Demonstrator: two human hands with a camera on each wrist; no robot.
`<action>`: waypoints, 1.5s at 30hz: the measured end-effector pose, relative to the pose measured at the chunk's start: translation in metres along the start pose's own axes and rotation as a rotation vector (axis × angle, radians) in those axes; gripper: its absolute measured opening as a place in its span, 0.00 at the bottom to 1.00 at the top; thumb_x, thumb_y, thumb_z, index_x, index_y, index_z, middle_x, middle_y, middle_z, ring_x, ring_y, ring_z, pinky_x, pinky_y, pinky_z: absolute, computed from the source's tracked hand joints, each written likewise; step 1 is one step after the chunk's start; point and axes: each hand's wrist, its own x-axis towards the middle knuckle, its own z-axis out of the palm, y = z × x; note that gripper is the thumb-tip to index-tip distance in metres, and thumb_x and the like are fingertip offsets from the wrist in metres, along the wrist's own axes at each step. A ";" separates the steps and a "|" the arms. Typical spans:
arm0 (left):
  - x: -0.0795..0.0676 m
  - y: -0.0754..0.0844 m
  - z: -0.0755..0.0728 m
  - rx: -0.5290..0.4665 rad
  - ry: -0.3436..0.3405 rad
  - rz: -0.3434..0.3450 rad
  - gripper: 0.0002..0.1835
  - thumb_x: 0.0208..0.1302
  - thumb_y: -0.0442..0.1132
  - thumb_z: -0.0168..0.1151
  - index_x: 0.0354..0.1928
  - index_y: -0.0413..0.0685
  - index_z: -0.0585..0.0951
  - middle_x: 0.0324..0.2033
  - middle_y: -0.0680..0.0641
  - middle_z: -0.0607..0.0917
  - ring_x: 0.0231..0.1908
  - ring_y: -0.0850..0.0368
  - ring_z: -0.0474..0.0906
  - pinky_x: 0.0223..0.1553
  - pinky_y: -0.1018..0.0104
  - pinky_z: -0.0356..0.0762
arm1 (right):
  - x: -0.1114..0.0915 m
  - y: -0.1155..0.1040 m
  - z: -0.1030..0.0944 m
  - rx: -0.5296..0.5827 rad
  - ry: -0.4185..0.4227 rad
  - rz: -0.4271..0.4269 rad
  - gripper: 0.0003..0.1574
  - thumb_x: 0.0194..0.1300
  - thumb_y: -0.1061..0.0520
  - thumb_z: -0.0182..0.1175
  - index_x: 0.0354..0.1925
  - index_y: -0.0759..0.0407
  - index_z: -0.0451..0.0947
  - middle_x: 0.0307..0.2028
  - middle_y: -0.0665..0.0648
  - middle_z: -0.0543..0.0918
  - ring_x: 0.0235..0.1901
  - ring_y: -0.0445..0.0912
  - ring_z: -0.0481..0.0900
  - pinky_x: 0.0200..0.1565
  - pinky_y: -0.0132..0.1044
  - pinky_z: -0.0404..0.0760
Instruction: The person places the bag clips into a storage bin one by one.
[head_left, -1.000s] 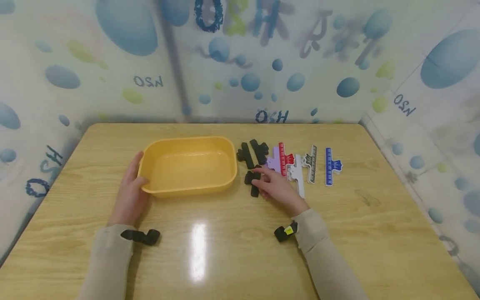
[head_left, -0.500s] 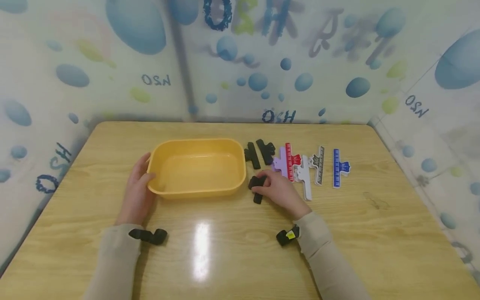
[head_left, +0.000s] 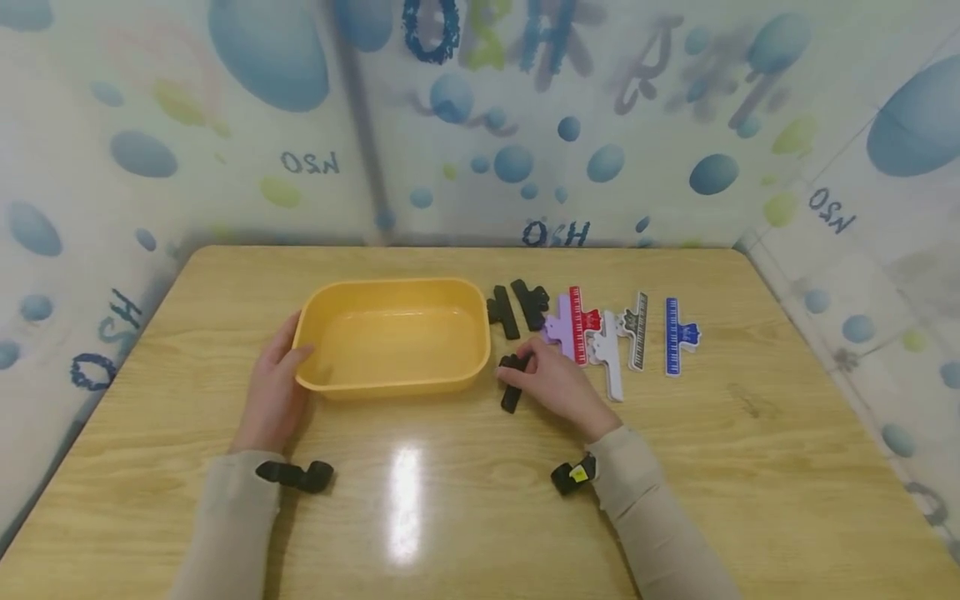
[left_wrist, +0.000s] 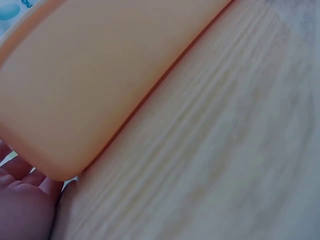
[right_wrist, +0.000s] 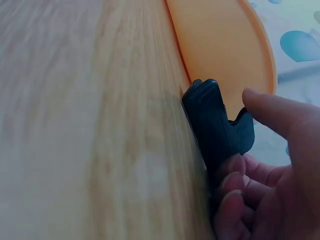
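Note:
My left hand (head_left: 272,396) grips the left end of a yellow plastic basin (head_left: 393,385), thumb over the rim and fingers along the outside wall. In the left wrist view the fingers (left_wrist: 20,170) lie against the basin's end. Just right of the basin, my right hand (head_left: 561,383) holds a black plastic clip (head_left: 512,398) low at the tabletop. In the right wrist view its fingertips (right_wrist: 232,182) curl against the clip's bar, with the thumb (right_wrist: 265,107) over the clip's handle. The basin's inside shows nothing in it.
Two more black clips (head_left: 506,312) lie behind the right hand. Further right are a purple clip (head_left: 558,321), a red clip (head_left: 577,325), a white clip (head_left: 612,358), a black-and-white clip (head_left: 638,333) and a blue clip (head_left: 672,337). A patterned wall borders the wooden table (head_left: 480,500).
The right fingers have closed on the black clip and drawn it slightly toward the person, turning it a little. The left hand stays at the basin. The head view has shifted slightly.

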 end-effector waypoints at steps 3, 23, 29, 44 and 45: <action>0.000 -0.001 0.000 -0.015 0.005 -0.007 0.27 0.66 0.34 0.45 0.67 0.50 0.55 0.66 0.50 0.53 0.64 0.57 0.52 0.60 0.65 0.55 | 0.000 0.004 0.000 0.038 -0.005 0.003 0.30 0.49 0.28 0.54 0.43 0.44 0.67 0.26 0.52 0.74 0.23 0.46 0.69 0.23 0.36 0.68; 0.001 -0.001 0.001 -0.004 0.069 -0.051 0.26 0.66 0.37 0.46 0.66 0.51 0.57 0.66 0.51 0.55 0.63 0.57 0.53 0.59 0.66 0.57 | 0.004 0.025 -0.006 0.461 -0.092 -0.041 0.18 0.60 0.57 0.52 0.50 0.49 0.69 0.25 0.59 0.77 0.20 0.47 0.73 0.22 0.37 0.74; -0.002 0.000 -0.002 0.008 0.039 -0.027 0.27 0.66 0.33 0.44 0.67 0.54 0.57 0.66 0.52 0.54 0.63 0.56 0.52 0.57 0.69 0.61 | -0.003 0.013 -0.012 0.523 -0.102 -0.036 0.23 0.61 0.60 0.52 0.55 0.54 0.66 0.29 0.62 0.79 0.24 0.53 0.77 0.23 0.40 0.76; -0.001 0.001 -0.003 -0.025 -0.031 -0.015 0.34 0.62 0.24 0.35 0.67 0.61 0.54 0.67 0.56 0.49 0.64 0.55 0.48 0.59 0.67 0.57 | 0.006 0.027 -0.001 0.869 0.109 -0.121 0.21 0.63 0.61 0.49 0.56 0.57 0.65 0.30 0.61 0.79 0.24 0.47 0.77 0.21 0.34 0.73; 0.000 0.001 -0.002 -0.023 -0.033 -0.015 0.34 0.62 0.24 0.35 0.67 0.61 0.54 0.67 0.56 0.49 0.64 0.55 0.48 0.59 0.67 0.57 | 0.006 0.027 0.000 0.902 0.113 -0.138 0.21 0.63 0.60 0.50 0.56 0.58 0.65 0.29 0.61 0.79 0.24 0.47 0.77 0.22 0.34 0.73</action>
